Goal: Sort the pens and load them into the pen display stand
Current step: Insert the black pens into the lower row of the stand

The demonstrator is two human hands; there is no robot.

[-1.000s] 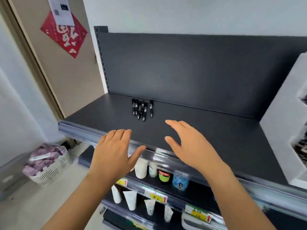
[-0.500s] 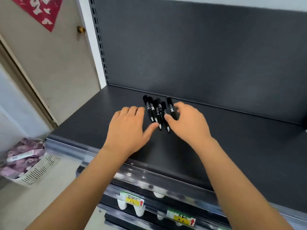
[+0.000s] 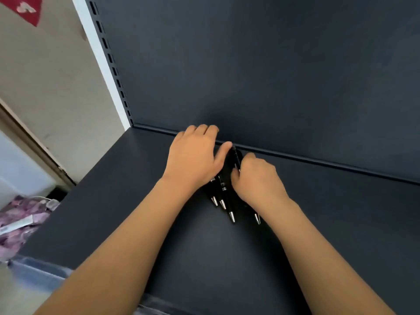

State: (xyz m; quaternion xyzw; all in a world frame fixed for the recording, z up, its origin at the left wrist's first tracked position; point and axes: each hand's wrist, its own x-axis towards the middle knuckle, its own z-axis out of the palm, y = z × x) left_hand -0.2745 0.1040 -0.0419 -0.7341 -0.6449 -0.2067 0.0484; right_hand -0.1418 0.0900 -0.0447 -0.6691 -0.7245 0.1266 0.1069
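Observation:
Several black pens (image 3: 225,192) with silver tips lie side by side on the dark shelf (image 3: 141,212), tips pointing toward me. My left hand (image 3: 193,158) covers their left side, fingers curled over the far ends and thumb against the pens. My right hand (image 3: 256,178) sits on their right side with fingers curled down round the pens. The two hands press the bundle between them. The pen display stand is out of view.
The shelf's dark back panel (image 3: 261,71) rises just behind the hands. A white slotted upright (image 3: 106,71) marks the shelf's left end. A white basket of pinkish packets (image 3: 20,223) stands on the floor at lower left.
The view has moved in closer. Both hands slid forward from the near side of the pens and closed in on them, gathering the bundle from left and right.

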